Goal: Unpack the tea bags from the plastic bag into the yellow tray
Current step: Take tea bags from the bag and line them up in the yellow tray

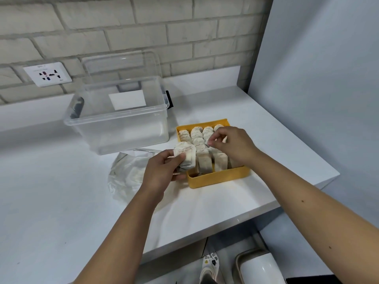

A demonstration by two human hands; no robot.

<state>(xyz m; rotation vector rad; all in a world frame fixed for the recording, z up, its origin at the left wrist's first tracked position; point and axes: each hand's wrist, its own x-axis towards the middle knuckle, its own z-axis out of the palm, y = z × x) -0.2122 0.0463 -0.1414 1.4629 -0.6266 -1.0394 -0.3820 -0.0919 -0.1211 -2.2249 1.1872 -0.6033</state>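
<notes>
Left hand [164, 171] grips a tea bag bundle [185, 154] at the near-left corner of the yellow tray [217, 178]. Right hand [231, 146] over the tray, thumb and forefinger pinching the top of one of the upright tea bags [203, 160], hiding the right rows. Crumpled plastic bag [127, 171] lies left, behind the left wrist. Clear storage box [123, 128] stands just behind it; wall socket [47, 74] beyond.

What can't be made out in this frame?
Head view only.
Whether the fingers of the right hand pinch anything: too small, self-covered.
How many tea bags the left hand grips: its fingers cover the stack.
Right column of the yellow tray: under the right hand.
Whether the plastic bag still holds tea bags: crumpled, left hand covers part.
</notes>
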